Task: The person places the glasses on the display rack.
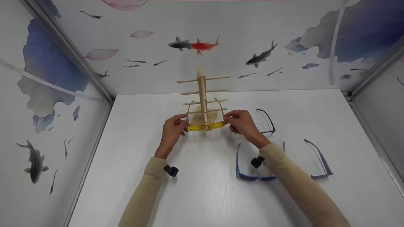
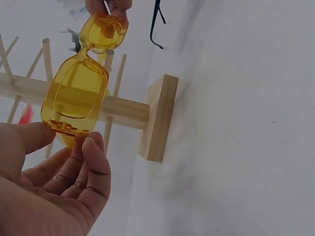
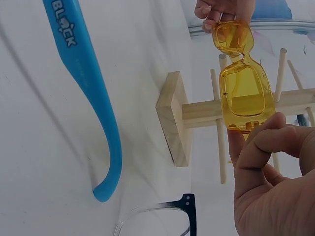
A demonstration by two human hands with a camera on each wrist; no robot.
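Note:
Yellow see-through sunglasses (image 1: 197,127) are held by both hands at the front of a wooden rack (image 1: 202,91), a post with several crosswise pegs on a square base (image 2: 162,118). My left hand (image 1: 173,128) pinches the hinge corner on the left between thumb and fingers. At the opposite hinge corner, my right hand (image 1: 242,124) pinches the frame the same way. The temples are unfolded and reach back on either side of the post, near the lowest pegs. In the left wrist view the lenses (image 2: 78,91) overlap the post.
Right of the rack lie dark-framed glasses (image 1: 274,127) on the white table (image 1: 202,195). Blue sunglasses (image 1: 249,177) lie nearer, partly under the right forearm, with another dark temple (image 1: 323,160) further right. Printed fish panels (image 1: 151,69) stand at the back and sides.

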